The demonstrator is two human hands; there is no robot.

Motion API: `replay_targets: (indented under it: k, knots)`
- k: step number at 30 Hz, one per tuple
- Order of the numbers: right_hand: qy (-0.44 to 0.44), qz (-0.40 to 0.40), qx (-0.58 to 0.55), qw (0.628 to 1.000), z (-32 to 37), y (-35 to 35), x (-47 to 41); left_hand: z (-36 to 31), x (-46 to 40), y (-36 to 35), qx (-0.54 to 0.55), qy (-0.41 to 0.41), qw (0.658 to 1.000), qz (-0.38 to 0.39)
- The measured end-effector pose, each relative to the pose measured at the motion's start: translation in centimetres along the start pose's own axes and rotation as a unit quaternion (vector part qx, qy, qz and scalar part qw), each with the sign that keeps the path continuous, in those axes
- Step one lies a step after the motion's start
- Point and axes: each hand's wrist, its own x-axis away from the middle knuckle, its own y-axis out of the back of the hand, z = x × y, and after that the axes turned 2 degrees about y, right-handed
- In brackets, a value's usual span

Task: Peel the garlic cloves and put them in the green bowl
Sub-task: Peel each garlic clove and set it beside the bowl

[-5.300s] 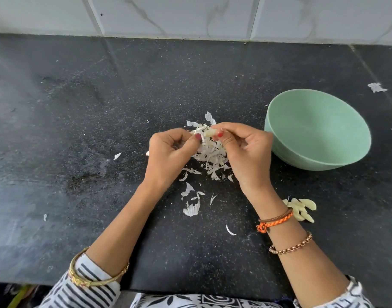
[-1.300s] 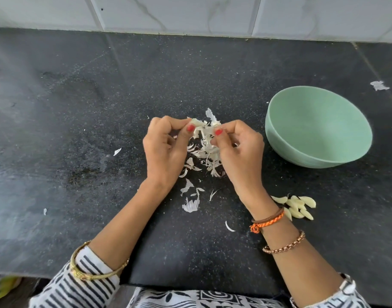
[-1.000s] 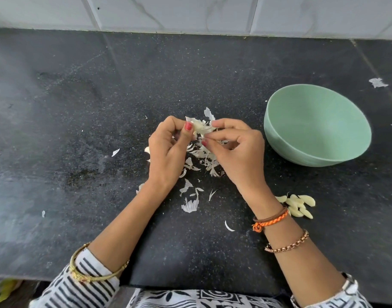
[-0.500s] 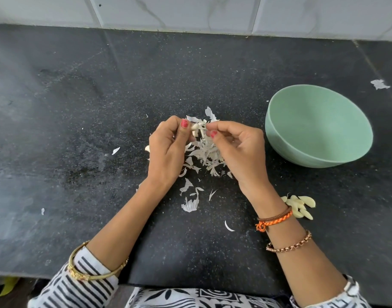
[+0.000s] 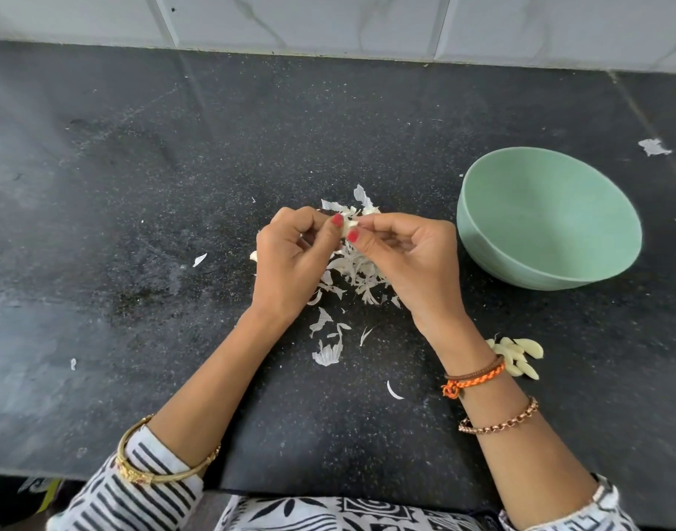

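- Hands had drawn closer than half a second earlier: left hand (image 5: 290, 258) and right hand (image 5: 409, 258) both pinched one garlic clove (image 5: 350, 225) above the skin scraps (image 5: 353, 270).
- Skin removal appeared still in progress.
- Peeled cloves (image 5: 518, 356) lay on the counter (image 5: 137, 185), beside the right wrist.
- Green bowl (image 5: 549, 218) held nothing visible; transfer remained outstanding.

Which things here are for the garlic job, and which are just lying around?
For the job:
garlic clove, pinched by left hand and right hand
peeled cloves on the counter
green bowl

Just lying about:
pile of skins
stray scrap
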Motion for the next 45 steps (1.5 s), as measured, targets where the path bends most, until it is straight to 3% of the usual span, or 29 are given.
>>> replay_targets:
  k: [4,8,12,18,21,27,37,45]
  knots:
    - [0.004,-0.006,0.025,1.000,-0.1,0.0,0.1,-0.2,0.2,0.2,-0.039,-0.022,0.999,-0.029]
    - [-0.070,-0.015,-0.017,0.997,0.1,0.1,0.0,-0.5,0.2,0.3,-0.030,-0.059,0.995,-0.074]
    - [-0.111,-0.046,-0.048,0.992,0.4,0.2,-0.2,0.1,-0.4,0.9,-0.001,-0.026,0.995,-0.101]
    - [-0.126,-0.072,-0.063,0.987,0.8,0.0,-0.1,0.0,-0.2,0.6,-0.062,-0.029,0.995,-0.067]
    - [-0.125,-0.081,-0.075,0.986,0.6,0.1,-0.1,-0.4,-0.2,0.5,-0.005,0.033,0.999,-0.010]
    - [-0.092,-0.065,-0.076,0.991,0.4,0.1,-0.1,-1.0,0.0,0.2,0.067,0.061,0.992,0.088]
    - [-0.095,-0.031,-0.117,0.988,0.4,0.2,-0.1,-0.9,-0.2,0.2,0.204,0.118,0.969,0.070]
    - [-0.093,-0.018,-0.107,0.990,0.1,0.3,-0.2,-1.0,-0.2,0.3,0.221,0.111,0.967,0.063]
